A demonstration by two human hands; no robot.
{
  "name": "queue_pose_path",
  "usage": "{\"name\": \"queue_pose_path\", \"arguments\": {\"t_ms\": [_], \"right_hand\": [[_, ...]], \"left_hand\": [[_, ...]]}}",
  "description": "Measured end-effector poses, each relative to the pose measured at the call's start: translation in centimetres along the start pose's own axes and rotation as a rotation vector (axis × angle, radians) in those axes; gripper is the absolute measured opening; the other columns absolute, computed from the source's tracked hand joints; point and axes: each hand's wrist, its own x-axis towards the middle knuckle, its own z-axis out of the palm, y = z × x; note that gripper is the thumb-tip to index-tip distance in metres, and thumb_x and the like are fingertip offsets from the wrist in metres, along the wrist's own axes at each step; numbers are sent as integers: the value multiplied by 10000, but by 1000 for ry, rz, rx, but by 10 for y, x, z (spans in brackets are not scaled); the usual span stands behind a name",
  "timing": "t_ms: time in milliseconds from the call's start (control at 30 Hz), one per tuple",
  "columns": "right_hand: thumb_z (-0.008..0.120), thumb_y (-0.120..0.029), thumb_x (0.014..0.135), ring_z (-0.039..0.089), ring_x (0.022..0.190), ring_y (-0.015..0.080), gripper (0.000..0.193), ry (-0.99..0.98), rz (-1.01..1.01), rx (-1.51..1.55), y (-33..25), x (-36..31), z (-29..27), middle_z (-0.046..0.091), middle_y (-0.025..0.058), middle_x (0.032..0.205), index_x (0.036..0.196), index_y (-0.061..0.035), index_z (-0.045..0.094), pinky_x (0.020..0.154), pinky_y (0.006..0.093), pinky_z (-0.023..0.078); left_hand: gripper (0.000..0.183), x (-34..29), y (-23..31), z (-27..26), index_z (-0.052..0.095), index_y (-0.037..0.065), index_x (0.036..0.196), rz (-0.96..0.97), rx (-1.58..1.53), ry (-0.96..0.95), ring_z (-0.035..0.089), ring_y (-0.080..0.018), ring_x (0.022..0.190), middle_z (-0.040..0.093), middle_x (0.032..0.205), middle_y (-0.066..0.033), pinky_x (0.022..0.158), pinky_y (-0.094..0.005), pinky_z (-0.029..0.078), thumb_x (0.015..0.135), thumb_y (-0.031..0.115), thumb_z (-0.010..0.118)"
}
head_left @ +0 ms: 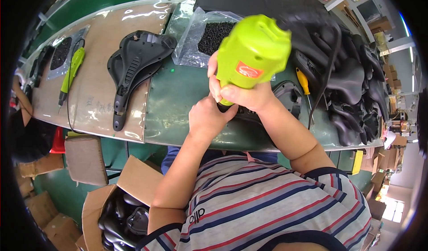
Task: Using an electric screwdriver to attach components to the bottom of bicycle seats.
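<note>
My right hand is wrapped round the lower body of a lime-green electric screwdriver, which stands upright with its black nose pointing down. Close against that nose is my left hand, its fingers curled and thumb toward the tip; what they grip is mostly hidden. Under and beyond my hands lies a black bicycle saddle, underside up, partly covered by my right forearm. Behind the screwdriver, a clear plastic bag holds a heap of small black screws.
Another upturned saddle lies left on the table. Farther left is a second green electric screwdriver. A yellow-handled screwdriver lies right, beside piled saddles. Below stands a carton of black saddles. Another person's arm shows far left.
</note>
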Motion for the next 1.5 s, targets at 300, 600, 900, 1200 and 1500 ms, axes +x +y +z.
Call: {"name": "queue_pose_path", "arguments": {"t_ms": [300, 600, 900, 1200, 1500], "right_hand": [[733, -307, 686, 536, 538, 175, 494, -557, -293, 464, -32, 0, -29, 540, 90, 647, 931, 50, 492, 494, 297, 450], [591, -399, 774, 519, 543, 202, 540, -41, -442, 166, -68, -58, -111, 486, 94, 650, 1021, 30, 376, 527, 328, 456], [601, -366, 766, 510, 560, 198, 497, 513, -516, -84, -74, -146, -125, 497, 92, 656, 1023, 21, 423, 559, 329, 428], [649, -319, 733, 511, 572, 191, 492, 741, -307, -206, -48, -179, -128, 501, 91, 666, 1009, 21, 427, 552, 304, 422], [675, -264, 718, 544, 622, 169, 470, 707, -227, -275, -44, -170, -125, 538, 78, 688, 1021, 24, 459, 619, 316, 458]], "left_hand": [[422, -16, -2, -29, 513, 93, 902, -139, 139, -72, 615, -365, 729, 638, 756, -154, 656, -432, 486, 671, 403, 681], [451, 2, -5, -63, 585, 98, 915, -260, 264, -312, 611, -345, 690, 622, 697, -145, 634, -417, 467, 682, 472, 680], [180, 156, -23, -24, 576, 46, 839, 380, 329, 136, 577, -323, 743, 579, 805, -154, 651, -404, 462, 726, 146, 675], [186, 171, -2, -9, 582, 21, 751, 294, 291, 26, 578, -312, 641, 591, 670, -148, 597, -377, 454, 746, 183, 673], [129, 155, 8, -11, 606, 48, 891, 134, -522, -134, 497, -85, 642, 581, 757, 4, 571, -218, 396, 867, 172, 579]]}}
